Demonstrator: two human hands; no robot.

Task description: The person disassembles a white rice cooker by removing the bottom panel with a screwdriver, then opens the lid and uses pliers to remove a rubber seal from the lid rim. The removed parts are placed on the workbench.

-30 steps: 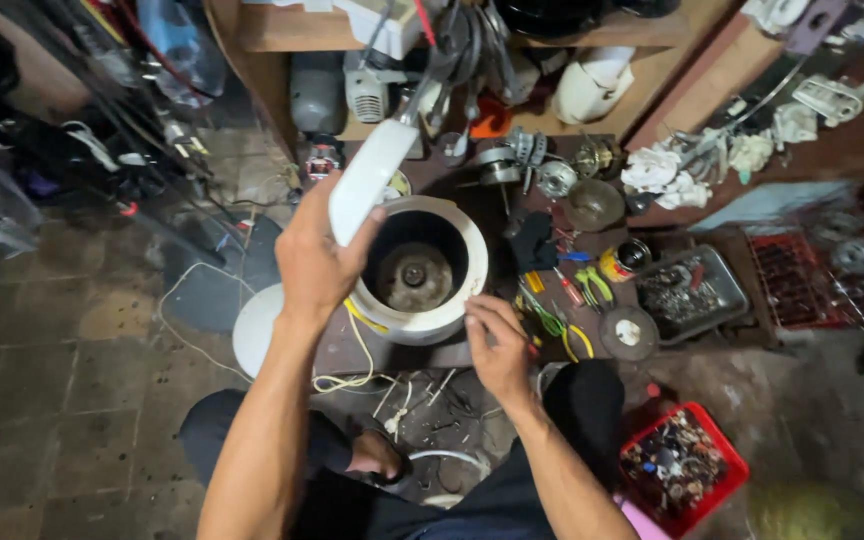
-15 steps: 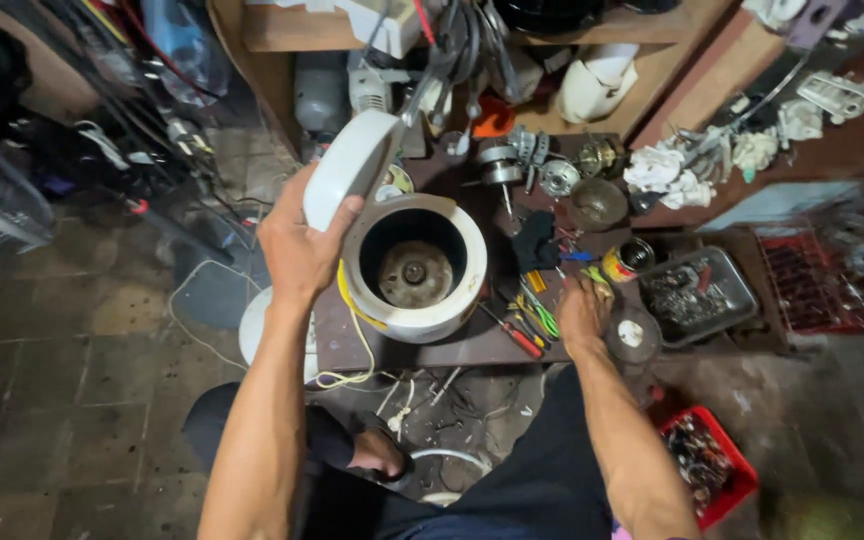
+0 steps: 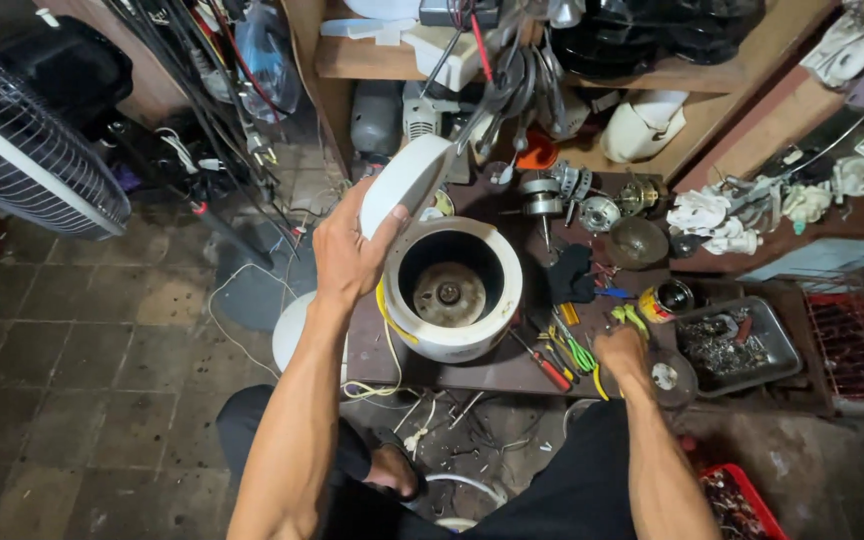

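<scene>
White lid (image 3: 407, 180) in L hand (image 3: 347, 255); R hand (image 3: 620, 352) on tools (image 3: 572, 352).

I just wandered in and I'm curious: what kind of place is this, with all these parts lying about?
Most likely a small appliance repair shop. An opened white rice cooker sits on a low workbench, screwdrivers lie beside it, loose fan motors crowd the back, and a fan guard stands on the tiled floor.
</scene>
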